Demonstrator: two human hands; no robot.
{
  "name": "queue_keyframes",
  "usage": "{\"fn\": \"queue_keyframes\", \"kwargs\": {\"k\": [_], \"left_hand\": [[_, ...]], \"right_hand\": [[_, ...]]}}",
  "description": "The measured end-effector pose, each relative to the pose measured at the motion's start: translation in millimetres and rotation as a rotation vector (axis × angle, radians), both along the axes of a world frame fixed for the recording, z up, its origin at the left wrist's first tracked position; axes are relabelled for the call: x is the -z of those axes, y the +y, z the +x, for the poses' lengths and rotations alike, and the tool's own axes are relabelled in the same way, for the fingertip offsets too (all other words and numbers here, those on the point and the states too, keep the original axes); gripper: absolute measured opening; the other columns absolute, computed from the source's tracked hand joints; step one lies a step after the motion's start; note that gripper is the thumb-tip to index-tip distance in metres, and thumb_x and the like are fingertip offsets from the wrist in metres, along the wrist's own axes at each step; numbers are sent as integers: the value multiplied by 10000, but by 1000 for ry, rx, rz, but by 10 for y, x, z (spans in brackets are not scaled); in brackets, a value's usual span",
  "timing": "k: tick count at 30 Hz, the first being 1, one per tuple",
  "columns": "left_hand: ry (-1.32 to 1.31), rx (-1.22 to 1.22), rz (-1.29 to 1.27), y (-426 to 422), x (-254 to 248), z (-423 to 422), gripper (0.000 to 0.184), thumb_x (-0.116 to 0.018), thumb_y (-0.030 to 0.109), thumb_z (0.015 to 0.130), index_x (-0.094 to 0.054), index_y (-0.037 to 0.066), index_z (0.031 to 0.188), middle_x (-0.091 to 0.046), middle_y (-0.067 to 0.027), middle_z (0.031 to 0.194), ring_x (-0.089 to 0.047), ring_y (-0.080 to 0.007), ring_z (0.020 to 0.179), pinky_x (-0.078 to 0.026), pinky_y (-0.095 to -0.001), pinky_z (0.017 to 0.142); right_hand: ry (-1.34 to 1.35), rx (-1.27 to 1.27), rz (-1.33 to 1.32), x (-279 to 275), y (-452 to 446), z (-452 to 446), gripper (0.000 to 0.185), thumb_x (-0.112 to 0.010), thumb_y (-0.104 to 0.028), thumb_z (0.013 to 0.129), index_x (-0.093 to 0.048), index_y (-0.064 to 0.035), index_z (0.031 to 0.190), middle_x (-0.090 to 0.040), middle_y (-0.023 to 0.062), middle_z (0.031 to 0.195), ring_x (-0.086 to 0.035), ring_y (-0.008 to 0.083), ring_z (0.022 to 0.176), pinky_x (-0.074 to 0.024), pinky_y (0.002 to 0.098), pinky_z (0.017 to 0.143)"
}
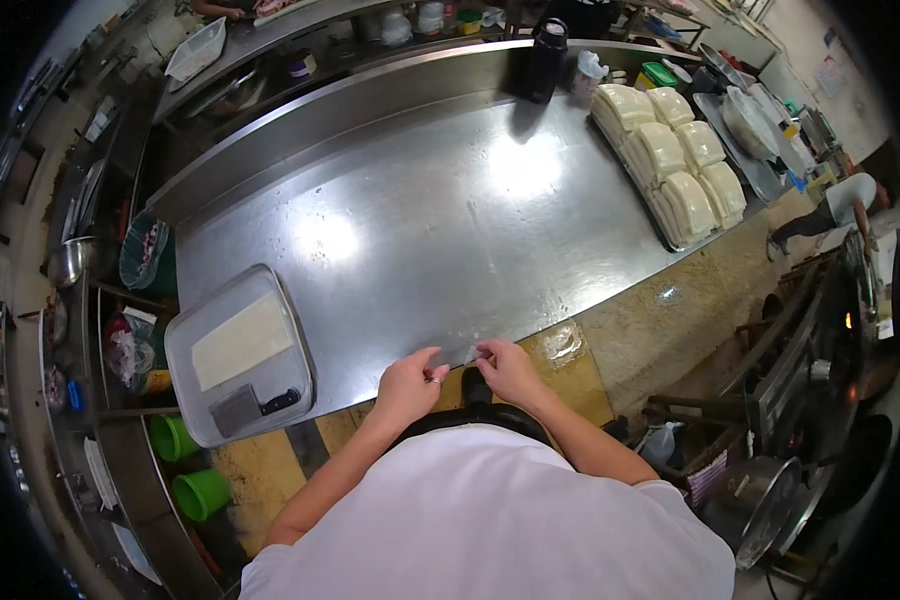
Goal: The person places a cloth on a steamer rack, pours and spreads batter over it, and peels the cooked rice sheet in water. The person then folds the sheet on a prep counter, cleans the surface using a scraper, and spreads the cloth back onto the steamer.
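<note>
Near the front edge of the steel table (400, 230), my left hand (410, 385) is half curled, with a gap between thumb and fingers and a ring on one finger. Just to its right, my right hand (510, 372) has its fingertips closed around a small pale, see-through bit too small to make out. The hands are apart. On the left, a metal tray (305, 370) holds a flat pale slab (240, 340) and a cleaver (235, 410) with a black handle.
A tray of stacked pale slabs (660, 150) stands at the table's right end. A black flask (547, 60) and a small tub (588, 72) are at the back. Green buckets (202, 494) sit lower left. A pot (755, 500) is lower right. Another person (840, 205) bends over far right.
</note>
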State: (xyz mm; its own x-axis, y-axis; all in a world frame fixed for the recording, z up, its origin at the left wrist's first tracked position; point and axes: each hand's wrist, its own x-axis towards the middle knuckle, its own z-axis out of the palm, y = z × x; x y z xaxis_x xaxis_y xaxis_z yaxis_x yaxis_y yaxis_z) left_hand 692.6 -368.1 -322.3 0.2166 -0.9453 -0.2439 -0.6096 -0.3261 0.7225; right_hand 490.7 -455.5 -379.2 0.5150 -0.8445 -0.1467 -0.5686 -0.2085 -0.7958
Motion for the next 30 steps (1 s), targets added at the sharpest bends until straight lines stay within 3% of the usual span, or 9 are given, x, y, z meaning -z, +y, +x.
{"fn": "queue_keyframes", "kwargs": {"k": [7,10,12,15,21,24,30], "left_hand": [[-8,33,57,-100,-97,-263,361,-717,259,929,-703,56,1226,-746,-180,906,-719,-359,838,-561,-446,768],[-20,88,11,-164,-134,-274,347,-724,224,934,-703,50,1233,-736,-165,846,-718,-308,774,-555,-399,720],[-5,164,10,-243,-148,-257,347,-728,217,931,-704,51,1235,-735,-163,842,-714,-302,752,-553,-398,709],[25,298,-18,-321,-136,-251,348,-732,209,927,-704,50,1236,-734,-159,836,-704,-299,718,-549,-400,693],[97,622,-5,-232,-111,-215,355,-745,217,921,-706,48,1231,-730,-166,843,-703,-293,727,-551,-388,696],[110,813,14,-64,6,-249,370,-754,232,917,-703,48,1234,-729,-179,857,-711,-293,751,-555,-385,712],[134,1183,27,494,-85,-631,387,-765,239,905,-701,29,1224,-737,-196,888,-734,-308,802,-567,-396,747]], "right_hand": [[-24,-23,43,-194,-106,-216,264,-673,-124,899,-708,20,1118,-715,217,1028,-700,367,933,-556,441,838],[-59,26,-48,-175,-89,-270,281,-689,-107,896,-709,30,1141,-732,213,994,-717,327,883,-568,403,805],[-79,103,-87,-209,-14,-267,272,-691,-105,895,-713,29,1132,-731,212,989,-719,323,883,-570,399,805],[-83,249,7,-326,201,-248,248,-665,-136,898,-711,16,1088,-710,225,1042,-692,396,962,-554,457,845],[-55,533,-9,-414,1000,-119,247,-672,-140,894,-711,10,1087,-712,214,1027,-693,394,950,-554,453,837],[-5,733,-45,-397,1537,20,256,-685,-116,896,-718,18,1112,-724,202,994,-715,337,904,-566,401,815],[26,1070,4,-554,2666,19,267,-651,-143,900,-714,2,1115,-709,207,1036,-688,393,967,-549,459,843]]}}
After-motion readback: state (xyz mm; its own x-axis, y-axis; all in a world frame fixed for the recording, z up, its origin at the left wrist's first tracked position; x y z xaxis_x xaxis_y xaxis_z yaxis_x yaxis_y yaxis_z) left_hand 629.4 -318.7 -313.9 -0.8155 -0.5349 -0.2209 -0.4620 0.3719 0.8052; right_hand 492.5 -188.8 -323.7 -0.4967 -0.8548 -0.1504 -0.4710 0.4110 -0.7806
